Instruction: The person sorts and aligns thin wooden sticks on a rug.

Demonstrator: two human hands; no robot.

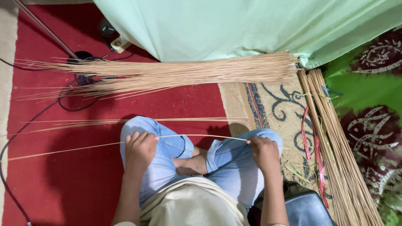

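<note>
No packages, labels, signs or screens visible.

- Thin stick [201, 136] between the hands: pale tan.
- Big bundle of sticks [176, 74]: straw-beige.
- Second bundle of sticks [339, 159]: the same tan, with red ribbon [315, 146] and a bit of blue string [325, 90].
- Carpet [63, 175]: deep red.
- Mat [272, 104]: cream with dark blue scrolls and a red stripe.
- Cloth [368, 88]: bright green with maroon patches bearing whitish swirls.
- Sheet [234, 25]: plain mint green.
- Jeans [167, 155]: faded light blue.
- Shirt [192, 207]: beige.
- Cables [71, 100]: black.
- Plug strip [120, 43]: white.
</note>
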